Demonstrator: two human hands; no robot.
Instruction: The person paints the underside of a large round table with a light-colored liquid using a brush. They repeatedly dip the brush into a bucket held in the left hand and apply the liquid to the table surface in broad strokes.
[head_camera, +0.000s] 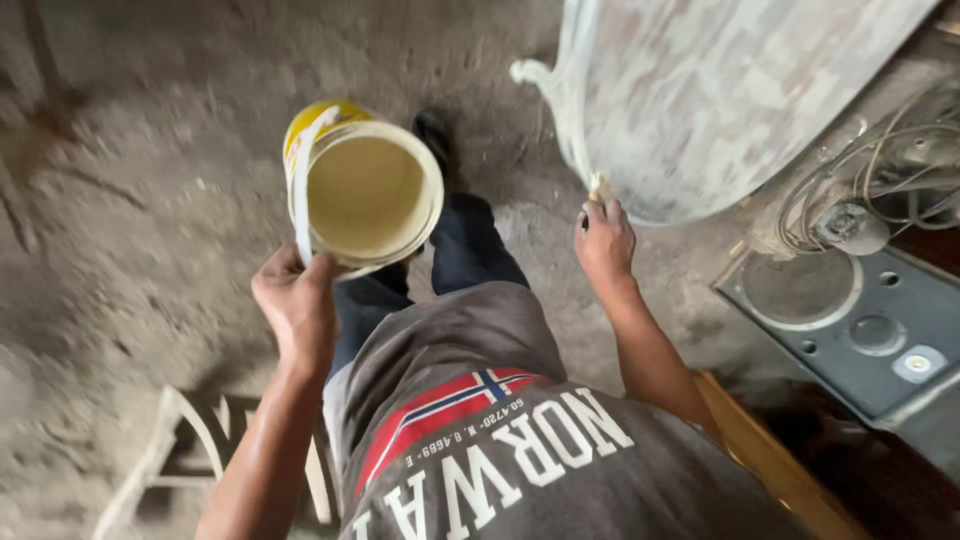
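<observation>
So, looking down through the head cam: my left hand (297, 305) is closed around the white handle of a round yellow plastic bucket (365, 190), holding it up over the dirty concrete floor (120, 200); the inside is coated in pale cream paint. My right hand (604, 240) is gripping a small paintbrush (600, 187), tip touching the lower edge of a big whitish curved metal panel (700, 90). A grey metal plate with round holes (850, 320) sits off to the right.

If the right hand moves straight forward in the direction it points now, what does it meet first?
Most likely the pale, patchy curved panel. The right hand grips a small brush whose tip already lies at the panel's lower edge, though depth is hard to judge from above.
</observation>
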